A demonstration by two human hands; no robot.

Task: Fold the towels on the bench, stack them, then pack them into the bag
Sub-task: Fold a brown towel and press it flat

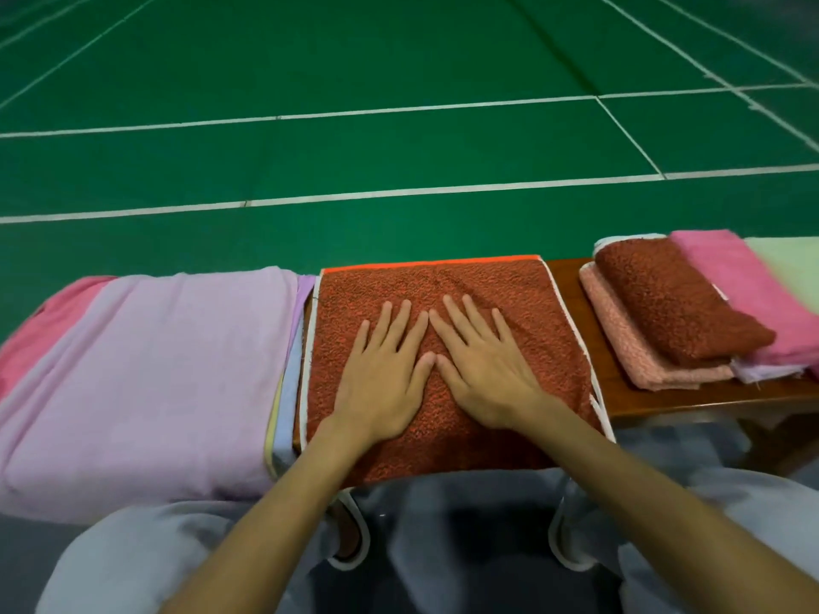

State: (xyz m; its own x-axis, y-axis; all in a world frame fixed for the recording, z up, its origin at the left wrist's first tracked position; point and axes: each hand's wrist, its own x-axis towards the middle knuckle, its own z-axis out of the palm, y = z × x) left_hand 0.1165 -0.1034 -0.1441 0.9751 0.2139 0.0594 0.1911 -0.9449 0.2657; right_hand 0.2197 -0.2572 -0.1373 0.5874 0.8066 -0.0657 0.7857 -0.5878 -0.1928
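Rust-red towel (509, 285) spread flat mid-bench, near end draped over front edge toward lap, so long axis seems to run toward person. Left hand (385, 370), right hand (483, 370) both pressed flat on centre, fingers straight, thumbs nearly touching, gripping nothing. Neither nearer. Bare bench (565, 277) just right; folded stack (673, 303) beyond; lilac pile (155, 370) crowds left edge. Likely fold: hanging end up, away. Bag unseen.

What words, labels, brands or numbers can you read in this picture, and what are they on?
No text is readable.
The red towel under the left hand and right hand, the folded stack and the lilac cloth show no print or tag.
The green floor bears only white court lines.
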